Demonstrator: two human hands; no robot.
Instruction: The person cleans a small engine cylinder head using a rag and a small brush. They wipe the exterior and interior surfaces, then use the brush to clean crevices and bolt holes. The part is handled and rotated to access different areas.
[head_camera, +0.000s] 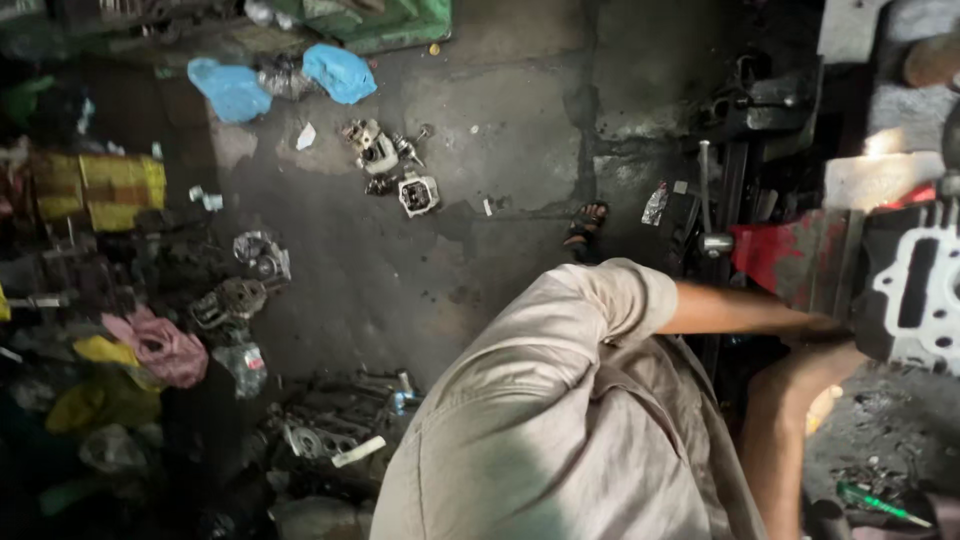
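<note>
Grey finned metal of an engine cylinder block sits clamped in a red vise at the right edge. One hand reaches its base, grip hidden; the other forearm rises below, fingers unseen. Engine parts lie well apart on the concrete floor.

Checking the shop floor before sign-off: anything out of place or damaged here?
Yes. Engine parts lie loose on the stained, cracked concrete floor, and blue plastic bags and a pink rag are strewn among them. One bare arm reaches to a finned cylinder block; hands are hidden.
</note>
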